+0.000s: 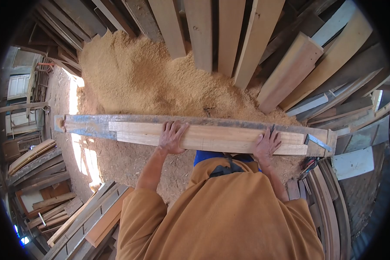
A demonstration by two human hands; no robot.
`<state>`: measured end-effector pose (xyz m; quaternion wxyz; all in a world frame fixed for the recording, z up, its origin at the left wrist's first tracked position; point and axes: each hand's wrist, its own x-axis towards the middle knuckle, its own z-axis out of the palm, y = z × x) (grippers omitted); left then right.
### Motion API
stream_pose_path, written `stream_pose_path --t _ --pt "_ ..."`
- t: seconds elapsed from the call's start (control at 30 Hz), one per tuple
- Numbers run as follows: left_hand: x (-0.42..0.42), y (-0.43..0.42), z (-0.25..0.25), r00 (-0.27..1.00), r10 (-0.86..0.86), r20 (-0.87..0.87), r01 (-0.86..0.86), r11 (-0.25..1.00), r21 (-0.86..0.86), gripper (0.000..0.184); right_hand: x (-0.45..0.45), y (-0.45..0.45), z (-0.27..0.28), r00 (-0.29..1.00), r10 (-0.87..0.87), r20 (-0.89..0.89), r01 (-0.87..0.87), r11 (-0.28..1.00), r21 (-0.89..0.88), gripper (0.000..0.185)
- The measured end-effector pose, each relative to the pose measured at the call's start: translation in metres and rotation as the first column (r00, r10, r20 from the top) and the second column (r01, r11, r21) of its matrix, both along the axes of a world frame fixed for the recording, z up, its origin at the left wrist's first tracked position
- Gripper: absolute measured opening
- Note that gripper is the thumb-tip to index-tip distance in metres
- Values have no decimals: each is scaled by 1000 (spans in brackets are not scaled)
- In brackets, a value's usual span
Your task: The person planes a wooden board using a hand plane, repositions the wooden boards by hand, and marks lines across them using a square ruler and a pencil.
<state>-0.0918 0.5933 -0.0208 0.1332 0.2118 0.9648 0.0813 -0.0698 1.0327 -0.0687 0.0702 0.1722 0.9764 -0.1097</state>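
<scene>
Two pale wooden boards (221,138) lie side by side on a long, worn bench plank (89,123), which has blue paint at its left end. My left hand (173,138) rests on the boards left of centre, fingers spread and lying over them. Farther right, my right hand (267,145) lies on the same boards, with a thin dark pencil (272,128) sticking out between its fingers. Near the boards' right end, a metal square (318,142) sits slanted across the plank.
A sawdust heap (147,78) lies beyond the bench. Thick timbers (199,34) lean behind it, and more stand at the right. Stacked boards (91,216) are at the lower left, others (327,203) at the lower right. A dark tool (308,164) hangs or lies below the square.
</scene>
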Motion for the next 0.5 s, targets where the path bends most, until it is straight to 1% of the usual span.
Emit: stream_pose_path --t 0.3,0.47,0.5 --pt "-1 1 2 1000 7 27 -6 1000 -19 122 -2 0 3 999 -15 35 16 1000 -22 61" --pt "-3 3 7 999 12 45 -11 999 -32 120 0 3 -2 1000 -16 12 16 1000 20 61" --pt "-2 3 7 999 7 35 -7 1000 -7 120 0 0 -3 1000 -9 0 9 1000 25 60"
